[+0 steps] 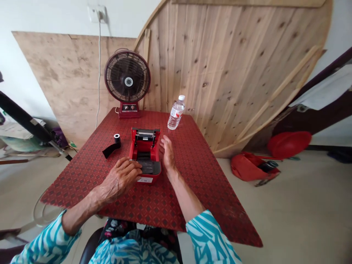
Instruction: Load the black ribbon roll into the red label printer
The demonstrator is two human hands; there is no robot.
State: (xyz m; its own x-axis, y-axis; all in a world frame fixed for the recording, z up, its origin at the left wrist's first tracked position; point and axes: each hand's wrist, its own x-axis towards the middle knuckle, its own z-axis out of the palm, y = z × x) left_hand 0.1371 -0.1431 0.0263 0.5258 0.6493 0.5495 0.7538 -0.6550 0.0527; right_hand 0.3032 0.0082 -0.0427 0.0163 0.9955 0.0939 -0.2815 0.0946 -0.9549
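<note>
On the table stands a red label printer [145, 156] with its black top cover tipped open, showing the roller bar at the back and a dark flap at the front. My left hand [123, 173] rests on the printer's left front part, fingers bent over its edge and onto the dark flap; the thumb is hidden. Just off the printer's right side is my right hand [168, 154], upright with fingers apart and nothing in it. A black ribbon roll [117, 139] stands left of the printer, its loose tail lying toward me.
Toward the back of the patterned red table [198, 176] are a dark red fan [128, 79] and a clear water bottle [176, 113]. Wooden boards [209, 73] lean on the wall behind. A red bag [244, 167] lies on the floor at right.
</note>
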